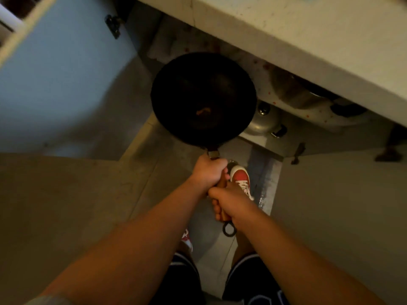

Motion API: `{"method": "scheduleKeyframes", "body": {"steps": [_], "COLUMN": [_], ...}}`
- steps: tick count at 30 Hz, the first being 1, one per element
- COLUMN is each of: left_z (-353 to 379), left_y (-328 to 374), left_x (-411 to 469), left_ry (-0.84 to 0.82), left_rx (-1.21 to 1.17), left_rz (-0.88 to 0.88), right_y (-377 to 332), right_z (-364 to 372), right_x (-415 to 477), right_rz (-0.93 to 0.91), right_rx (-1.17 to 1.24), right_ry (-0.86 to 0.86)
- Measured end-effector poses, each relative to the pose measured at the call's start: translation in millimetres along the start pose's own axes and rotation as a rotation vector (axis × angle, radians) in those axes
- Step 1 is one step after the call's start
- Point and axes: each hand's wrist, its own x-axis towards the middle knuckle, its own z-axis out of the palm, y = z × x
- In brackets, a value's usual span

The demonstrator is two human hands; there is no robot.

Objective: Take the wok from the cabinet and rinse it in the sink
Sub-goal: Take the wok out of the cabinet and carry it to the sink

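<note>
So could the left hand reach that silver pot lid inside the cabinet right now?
Probably not as things stand. The left hand is closed on the wok handle, as is the right hand, and the wok hangs in front of the silver lid, partly covering it.

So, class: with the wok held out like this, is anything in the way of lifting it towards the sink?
The countertop edge overhangs just beyond the wok, held by the left hand and right hand. The open cabinet door stands left. No sink shows.
</note>
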Motion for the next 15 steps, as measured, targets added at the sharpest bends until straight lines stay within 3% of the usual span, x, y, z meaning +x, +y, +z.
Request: {"method": "scheduleKeyframes", "body": {"steps": [4,15], "left_z": [-13,0], "left_y": [-33,-38], "left_x": [-63,-199], "left_ry": [-0.099,-0.364], "left_rx": [0.094,0.351], "left_rz": [-0.002,0.045], "right_y": [35,77], "right_z": [26,52], "right_x": [-67,-233], "right_rz": [0.087,0.012], "right_rx": [0.101,0.431], "right_ry": [-0.001,0.145]}}
